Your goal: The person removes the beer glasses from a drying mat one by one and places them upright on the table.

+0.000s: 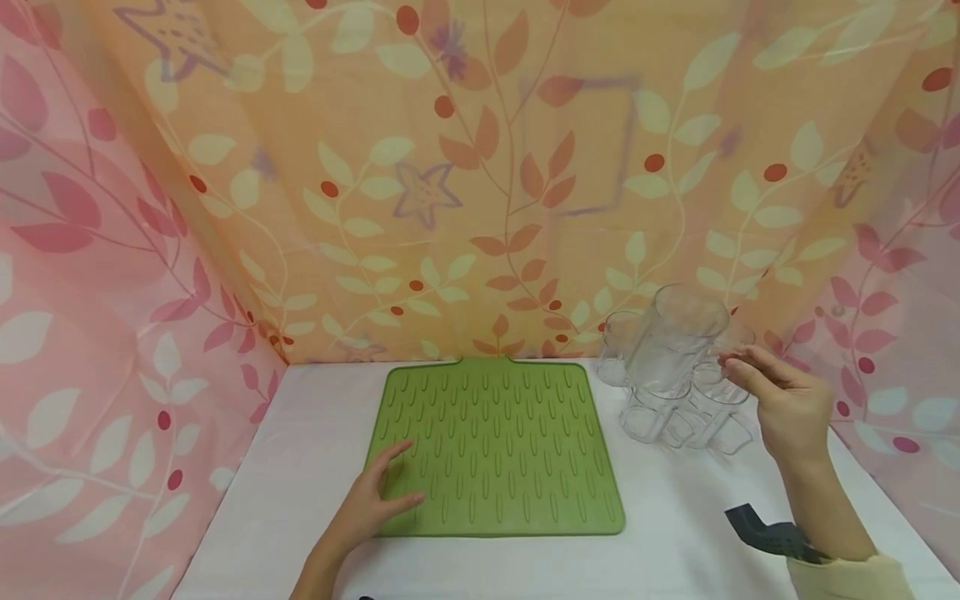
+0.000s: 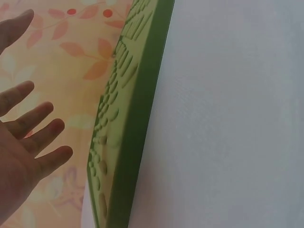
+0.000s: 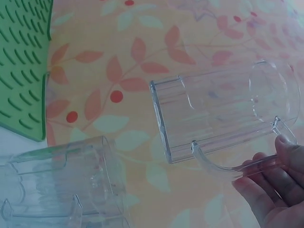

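A clear glass mug (image 1: 675,337) is held up by my right hand (image 1: 795,408), whose fingers and thumb pinch its handle (image 3: 228,167). In the right wrist view the mug (image 3: 213,116) shows whole and see-through, with nothing visible inside. Several more clear mugs (image 1: 641,423) stand close together on the table below and behind it, overlapping in the head view. My left hand (image 1: 367,496) is spread over the left front part of a green ridged mat (image 1: 495,450). In the left wrist view its fingers hold nothing; contact with the mat cannot be made out.
A white cloth (image 1: 300,467) covers the table. Behind it hangs an orange leaf-patterned curtain (image 1: 510,208), with pink patterned sheets (image 1: 82,292) at both sides. A dark strap (image 1: 772,533) sits by my right wrist.
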A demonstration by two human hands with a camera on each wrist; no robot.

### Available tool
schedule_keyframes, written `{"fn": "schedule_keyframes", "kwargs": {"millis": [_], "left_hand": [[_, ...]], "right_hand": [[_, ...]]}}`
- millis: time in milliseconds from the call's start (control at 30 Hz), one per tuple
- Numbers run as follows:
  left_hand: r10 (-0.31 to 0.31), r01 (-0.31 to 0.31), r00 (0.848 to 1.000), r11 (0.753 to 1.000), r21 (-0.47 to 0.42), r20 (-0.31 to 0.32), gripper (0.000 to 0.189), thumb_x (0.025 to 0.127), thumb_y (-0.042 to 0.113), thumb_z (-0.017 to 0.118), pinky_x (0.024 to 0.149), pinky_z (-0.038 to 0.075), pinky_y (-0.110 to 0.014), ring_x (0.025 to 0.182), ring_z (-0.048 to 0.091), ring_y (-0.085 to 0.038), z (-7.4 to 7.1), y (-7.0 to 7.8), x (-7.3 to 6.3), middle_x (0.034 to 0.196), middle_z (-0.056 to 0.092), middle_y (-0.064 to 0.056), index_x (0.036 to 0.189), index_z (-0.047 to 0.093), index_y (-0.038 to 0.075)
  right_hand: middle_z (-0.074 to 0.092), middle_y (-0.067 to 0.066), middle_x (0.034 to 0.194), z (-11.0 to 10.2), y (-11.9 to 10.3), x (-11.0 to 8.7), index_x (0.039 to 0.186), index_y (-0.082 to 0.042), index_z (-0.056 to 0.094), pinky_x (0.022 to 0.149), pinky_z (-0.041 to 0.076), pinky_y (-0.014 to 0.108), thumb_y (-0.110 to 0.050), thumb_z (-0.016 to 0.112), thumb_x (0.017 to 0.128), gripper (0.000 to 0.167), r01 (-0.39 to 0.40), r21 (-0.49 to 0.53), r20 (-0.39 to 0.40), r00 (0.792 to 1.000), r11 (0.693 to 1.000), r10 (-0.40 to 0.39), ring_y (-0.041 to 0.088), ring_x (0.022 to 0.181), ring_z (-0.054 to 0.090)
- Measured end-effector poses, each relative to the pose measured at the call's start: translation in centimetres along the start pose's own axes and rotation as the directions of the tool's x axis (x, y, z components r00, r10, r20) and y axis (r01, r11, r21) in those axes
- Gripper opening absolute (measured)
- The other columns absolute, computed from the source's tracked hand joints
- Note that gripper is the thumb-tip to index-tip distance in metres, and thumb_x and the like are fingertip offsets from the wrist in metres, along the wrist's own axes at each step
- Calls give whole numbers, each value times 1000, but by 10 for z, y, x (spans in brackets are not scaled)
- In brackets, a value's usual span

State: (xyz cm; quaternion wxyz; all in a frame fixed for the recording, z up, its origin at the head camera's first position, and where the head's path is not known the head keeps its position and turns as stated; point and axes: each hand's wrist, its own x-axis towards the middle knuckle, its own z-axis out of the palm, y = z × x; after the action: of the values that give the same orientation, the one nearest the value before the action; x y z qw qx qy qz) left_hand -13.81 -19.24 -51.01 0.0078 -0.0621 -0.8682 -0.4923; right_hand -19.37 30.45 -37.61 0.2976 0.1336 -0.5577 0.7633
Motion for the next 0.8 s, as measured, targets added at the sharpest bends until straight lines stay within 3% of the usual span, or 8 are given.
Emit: {"fn": "schedule_keyframes", "kwargs": {"millis": [133,400,800], "left_hand": [[9,-8,1000,999,49,-20,82,76,25,83,110,30,-69,140,37,-43,-3,-3,-2,151,43,-14,146,43,16],[4,-2,1000,995,99,-20,86,75,30,84,110,30,-68,140,36,-43,-11,-12,-5,151,41,-15,147,41,12],[-43,43,999,986,159,-4,95,74,36,84,113,24,-66,142,31,-46,-22,-26,-10,155,34,-21,149,34,8]], "right_hand": [[77,11,88,-5,-3,2,111,23,61,71,58,24,26,57,80,31,20,32,-28,999,999,-19,16,78,75],[76,19,91,-18,-5,9,111,32,50,69,57,28,32,54,78,34,136,126,-44,990,983,-131,23,79,75],[76,16,88,-38,-14,10,109,30,54,68,57,26,24,62,78,33,101,24,-207,974,995,-94,20,77,75]]}}
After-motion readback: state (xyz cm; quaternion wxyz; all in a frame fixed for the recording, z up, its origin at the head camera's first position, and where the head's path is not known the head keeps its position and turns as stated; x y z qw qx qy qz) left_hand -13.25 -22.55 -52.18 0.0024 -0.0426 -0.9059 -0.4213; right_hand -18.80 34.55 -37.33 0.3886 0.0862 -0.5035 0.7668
